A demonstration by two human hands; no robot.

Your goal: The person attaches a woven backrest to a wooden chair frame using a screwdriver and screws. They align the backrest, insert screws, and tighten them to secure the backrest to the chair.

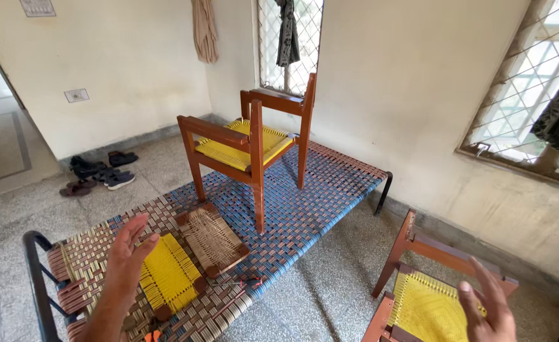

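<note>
Woven cot [317, 202] fills room; left hand [127, 253], fingers apart, empty, hovers beside yellow seat panel [168, 275] on cot. Right hand [491, 310] spread over floor chair [428, 304]. Chair [247, 142] atop cot may tip if bumped.

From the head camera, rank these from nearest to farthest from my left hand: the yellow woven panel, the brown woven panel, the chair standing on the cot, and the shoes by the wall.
From the left hand:
1. Yellow woven panel, just right of it on the cot.
2. Brown woven panel, next over to the right.
3. Chair on the cot, farther back.
4. Shoes, on the floor by the far wall.
</note>
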